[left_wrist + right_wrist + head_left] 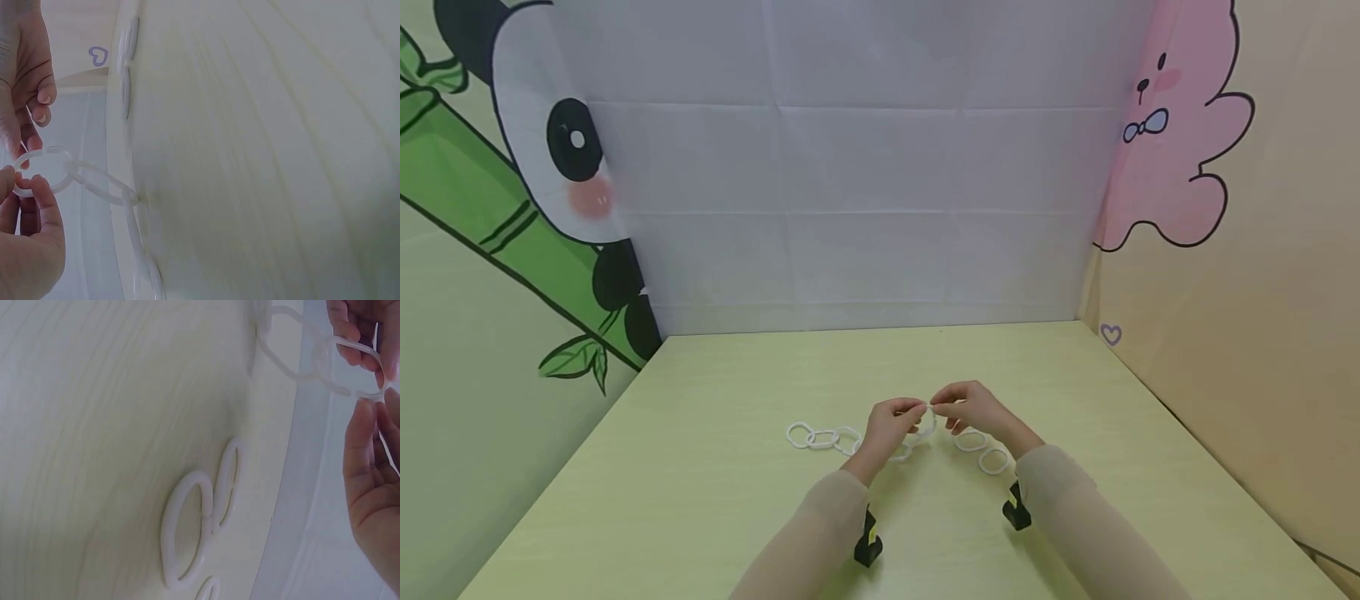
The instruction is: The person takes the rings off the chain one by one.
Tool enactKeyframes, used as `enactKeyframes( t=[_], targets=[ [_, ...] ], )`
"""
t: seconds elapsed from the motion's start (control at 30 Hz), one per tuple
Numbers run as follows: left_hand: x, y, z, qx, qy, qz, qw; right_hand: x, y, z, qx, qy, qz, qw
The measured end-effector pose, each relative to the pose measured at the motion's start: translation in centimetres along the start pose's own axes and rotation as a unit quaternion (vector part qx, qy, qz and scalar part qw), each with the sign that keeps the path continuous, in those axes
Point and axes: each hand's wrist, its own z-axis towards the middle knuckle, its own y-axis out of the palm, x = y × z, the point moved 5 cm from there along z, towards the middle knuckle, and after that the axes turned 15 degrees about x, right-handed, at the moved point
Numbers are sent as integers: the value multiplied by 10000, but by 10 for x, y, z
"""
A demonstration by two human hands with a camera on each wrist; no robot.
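Note:
My left hand (pixel 889 432) and right hand (pixel 977 408) meet over the middle of the table, both on one white plastic chain link (pixel 359 345). The left thumb and fingers pinch one side of this link, as the left wrist view shows. At the other side, the right thumb and index finger pinch it beside a small gap in its loop. A second white link (pixel 281 365) hangs through it and slants down to the chain (pixel 812 436), which runs along the table to the left, partly hidden behind the left hand.
Several separate white links (pixel 169 544) lie on the table under and beside the right forearm. The pale yellow table (pixel 715 500) ends at a white cloth backdrop (pixel 865 167). Side walls carry a panda and a pink animal drawing. Black wrist mounts (pixel 868 546) hang below both sleeves.

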Motion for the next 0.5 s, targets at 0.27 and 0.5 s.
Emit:
enactKeyframes(
  t=[0.27, 0.5],
  targets=[
    [-12, 2, 10, 12, 11, 108, 9999, 1, 2, 1, 38, 21, -127, 9999],
    [-40, 9, 26, 16, -16, -33, 10000, 1, 3, 1, 25, -87, -109, 9999]
  ],
)
